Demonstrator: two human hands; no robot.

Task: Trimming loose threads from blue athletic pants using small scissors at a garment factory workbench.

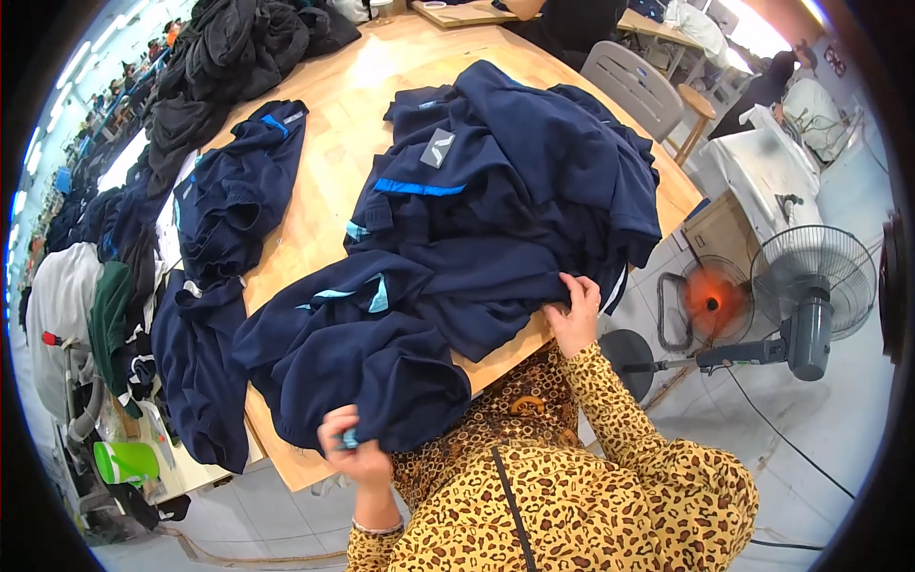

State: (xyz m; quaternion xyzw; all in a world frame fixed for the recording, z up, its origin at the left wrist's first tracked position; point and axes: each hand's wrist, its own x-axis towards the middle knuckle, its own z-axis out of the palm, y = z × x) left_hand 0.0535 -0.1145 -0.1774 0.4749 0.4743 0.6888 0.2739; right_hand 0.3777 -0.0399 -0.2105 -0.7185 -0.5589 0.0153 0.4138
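Note:
A heap of navy blue garments point(477, 219) with light blue trim covers the near half of a wooden table point(334, 124). My left hand point(351, 448) grips the lower edge of the nearest navy garment point(362, 372) at the table's front edge, a bit of light blue trim between its fingers. My right hand point(575, 315) grasps the right-hand edge of the pile where it overhangs the table. Both sleeves are leopard print.
More navy garments point(233, 191) lie along the table's left side, and a dark grey pile point(229, 57) sits at the far left. Two floor fans point(810, 286) stand to the right. A grey chair point(634, 86) and another person are at the far end.

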